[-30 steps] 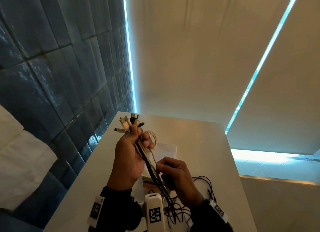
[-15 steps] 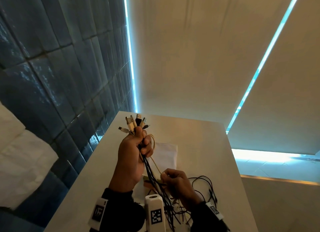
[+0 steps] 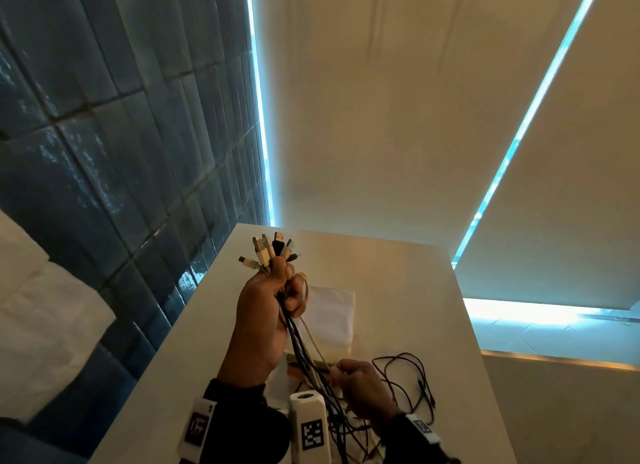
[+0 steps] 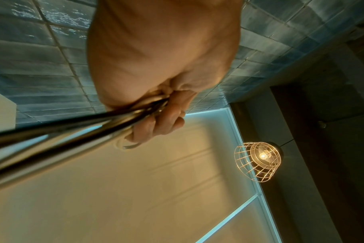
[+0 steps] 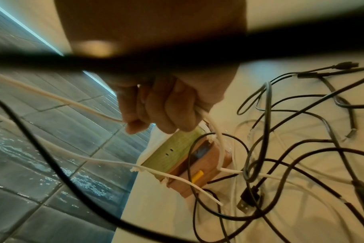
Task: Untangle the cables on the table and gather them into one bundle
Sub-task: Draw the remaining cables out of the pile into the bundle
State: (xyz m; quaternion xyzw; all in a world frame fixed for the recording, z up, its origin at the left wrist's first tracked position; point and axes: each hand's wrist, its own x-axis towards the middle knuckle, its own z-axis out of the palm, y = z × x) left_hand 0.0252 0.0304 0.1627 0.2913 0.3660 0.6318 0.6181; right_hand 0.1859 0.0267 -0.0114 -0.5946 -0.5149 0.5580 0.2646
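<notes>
Overhead, left hand (image 3: 263,319) gripping cables (image 3: 300,345), right hand (image 3: 360,389) pinching white cable (image 5: 77,102)

Styled indoor room, perhaps a café or home, glossy blue-tiled wall (image 3: 104,151), cream roller blinds (image 3: 381,117) edged with daylight, caged pendant lamp (image 4: 258,162), pale bench (image 3: 398,273)

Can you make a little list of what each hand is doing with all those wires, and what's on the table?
left hand: grips a bunch of black and cream cables, plug ends fanned out above the fist
right hand: pinches one thin cream cable, lower down
loose black cables: tangled on the pale table
small wooden box: on the table, wires draped over it
white cloth: lies flat behind the hands
</notes>
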